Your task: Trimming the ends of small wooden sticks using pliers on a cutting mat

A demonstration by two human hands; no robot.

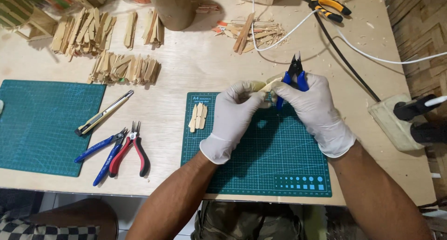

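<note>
Both my hands wear white gloves and meet above the small green cutting mat (260, 161). My left hand (233, 116) pinches a small pale wooden stick piece (269, 85) at its fingertips. My right hand (314, 109) grips blue-handled cutters (294, 74), jaws pointing up and away, and also touches the wooden piece. Several cut wooden stick pieces (198, 116) lie side by side on the mat's left part.
A larger green mat (42, 123) lies at the left. Beside it rest a utility knife (104, 113), blue cutters (104, 151) and red pliers (132, 149). Heaps of wooden sticks (123, 67) fill the back, with orange pliers (326, 4), cables and a power strip (396, 123) at right.
</note>
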